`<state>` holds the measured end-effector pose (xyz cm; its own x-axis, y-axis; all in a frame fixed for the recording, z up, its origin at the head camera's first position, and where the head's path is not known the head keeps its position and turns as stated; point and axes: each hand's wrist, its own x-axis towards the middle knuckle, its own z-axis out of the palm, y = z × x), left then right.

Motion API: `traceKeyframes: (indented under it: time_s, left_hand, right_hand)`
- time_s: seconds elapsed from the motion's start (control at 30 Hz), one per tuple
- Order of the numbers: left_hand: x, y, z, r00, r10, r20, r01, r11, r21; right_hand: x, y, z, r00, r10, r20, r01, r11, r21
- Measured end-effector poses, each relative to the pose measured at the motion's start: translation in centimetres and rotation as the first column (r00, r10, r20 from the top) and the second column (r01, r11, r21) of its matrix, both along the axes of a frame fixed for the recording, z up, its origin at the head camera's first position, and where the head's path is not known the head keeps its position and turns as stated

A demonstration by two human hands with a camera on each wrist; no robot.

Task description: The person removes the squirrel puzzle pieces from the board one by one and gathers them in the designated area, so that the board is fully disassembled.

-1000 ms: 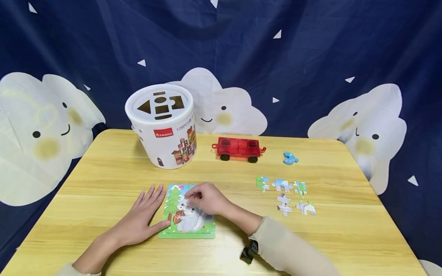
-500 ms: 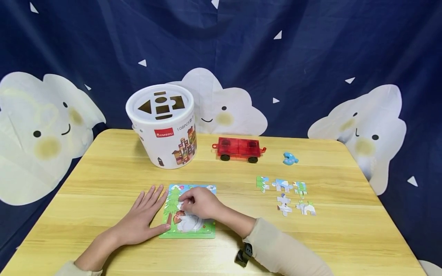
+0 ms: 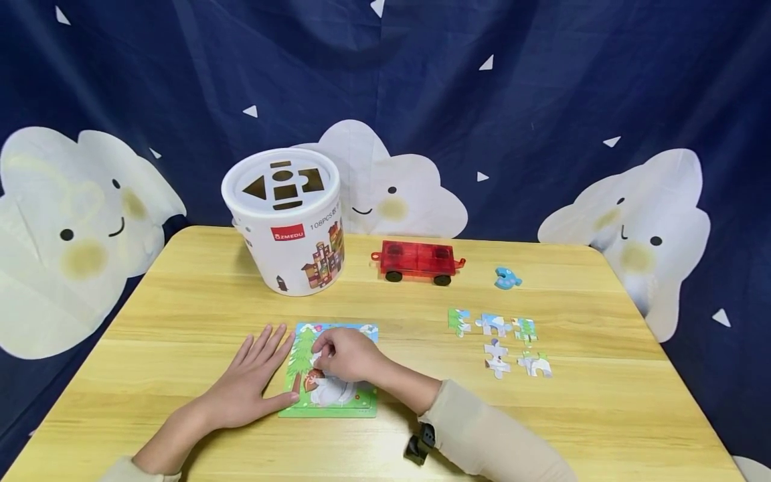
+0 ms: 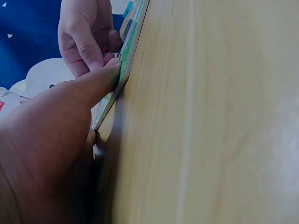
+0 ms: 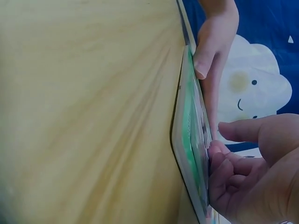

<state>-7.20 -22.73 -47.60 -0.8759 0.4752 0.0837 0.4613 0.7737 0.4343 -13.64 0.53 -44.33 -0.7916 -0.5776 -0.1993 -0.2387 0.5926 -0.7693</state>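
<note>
My left hand lies with straight fingers on the table beside the jigsaw puzzle board. Its thumb rests on the board's left edge. The board shows a green tree and a whitish squirrel holding something brown. Over the board's upper middle is my right hand, which hides part of the picture. In the right wrist view its curled fingers touch the board's face, the thumb standing a little apart from them. I cannot tell whether a puzzle piece is between those fingertips.
Several loose puzzle pieces lie to the right of the board. Behind are a red toy car base and a small blue toy. A white block bucket stands at the back left, before a dark blue cloth with clouds.
My right hand has shifted slightly left across the board, uncovering its upper right corner and covering the squirrel's face. My left hand stays in place, and the loose pieces lie as before.
</note>
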Motion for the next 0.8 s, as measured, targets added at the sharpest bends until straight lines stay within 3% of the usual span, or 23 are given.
traceKeyframes:
  time_s: [0.2,0.3,0.5,0.8]
  left_hand:
    - [-0.1,0.02,-0.01,0.999,0.006,0.048,-0.006,1.0,-0.007]
    - [-0.15,-0.05,-0.16,0.999,0.003,0.045,-0.003,1.0,-0.001]
    - [-0.14,-0.13,-0.62,1.0,0.002,-0.021,-0.002,1.0,-0.007]
    - [0.0,0.15,0.19,0.999,0.015,0.028,-0.015,1.0,-0.009]
  right_hand:
    - [-0.36,0.12,-0.33,0.995,-0.04,0.086,0.047,0.996,-0.075]
    - [-0.53,0.15,-0.48,0.995,-0.045,0.091,0.054,0.993,-0.106]
    - [-0.61,0.05,-0.66,0.993,-0.053,0.101,0.069,0.984,-0.162]
    - [-0.45,0.24,-0.64,0.992,-0.055,0.109,0.077,0.976,-0.203]
